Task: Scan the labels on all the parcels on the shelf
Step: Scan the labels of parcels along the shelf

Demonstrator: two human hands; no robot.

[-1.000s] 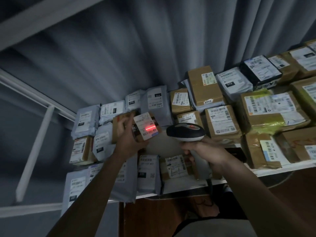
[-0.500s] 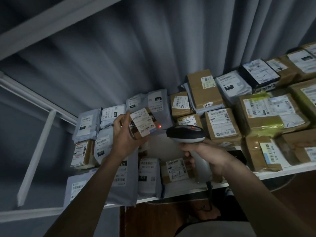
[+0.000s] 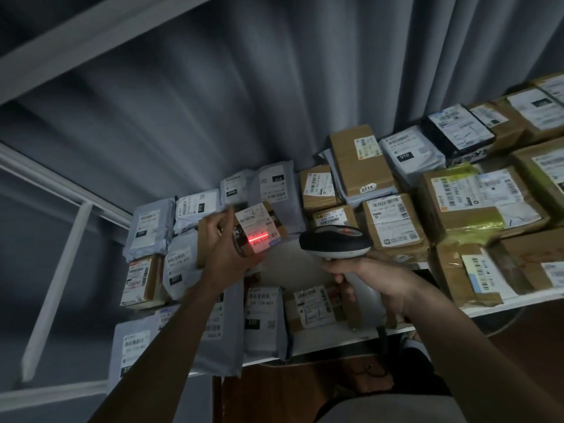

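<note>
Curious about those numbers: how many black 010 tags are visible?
4: three tags on grey bags behind the left hand, one on a bag farther right; others may be hidden.

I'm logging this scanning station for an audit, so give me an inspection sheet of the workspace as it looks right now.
Surface: white shelf, packed with parcels.
Job's things: small parcel held up, red scan line across its label; scanner aimed at it; brown boxes such as the box marked 2214; grey mailer bags such as the bag marked 231.
Clutter: nothing seen.
Grippers: left hand grips the small parcel; right hand grips the scanner handle.
Cables: dark cable drops from the scanner's base.
Surroundings: grey curtain behind; white frame on the left; dim light.
</note>
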